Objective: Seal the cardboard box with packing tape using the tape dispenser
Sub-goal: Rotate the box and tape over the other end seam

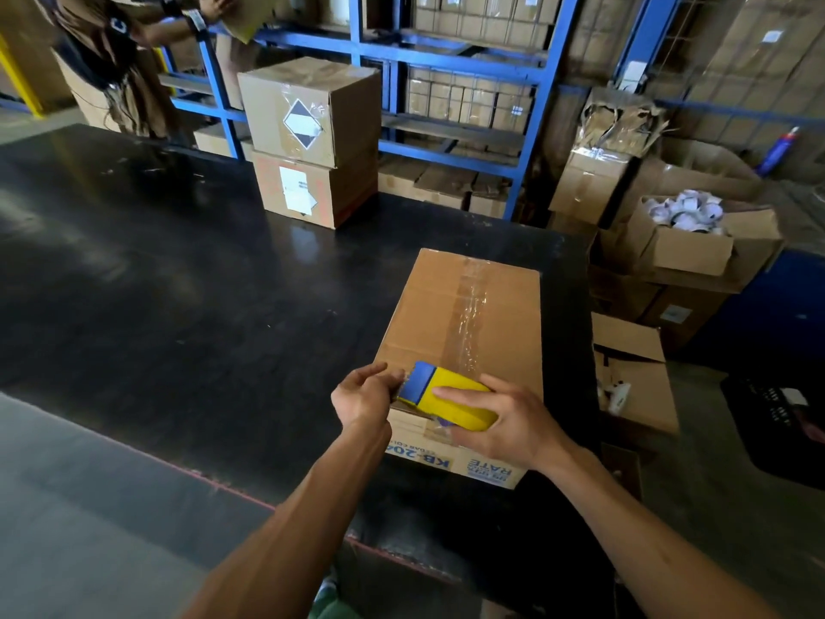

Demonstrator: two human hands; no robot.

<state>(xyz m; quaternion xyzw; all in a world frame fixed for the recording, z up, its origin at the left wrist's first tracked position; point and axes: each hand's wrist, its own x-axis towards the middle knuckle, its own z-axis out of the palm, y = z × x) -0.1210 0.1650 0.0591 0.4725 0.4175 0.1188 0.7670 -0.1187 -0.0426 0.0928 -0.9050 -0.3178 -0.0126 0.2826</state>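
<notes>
Head view: our right hand (500, 422) grips the yellow tape dispenser (451, 397) at the cardboard box's (428, 314) near edge on the black table (178, 283); our left hand (366, 395) pinches its tape end.

Dark glossy bench (156, 270). At its far edge, two stacked sealed cartons (312, 140) with labels. Behind, blue metal shelving (451, 55) packed with boxes. At right, open cartons (687, 234), one filled with white rolls (685, 212).
</notes>
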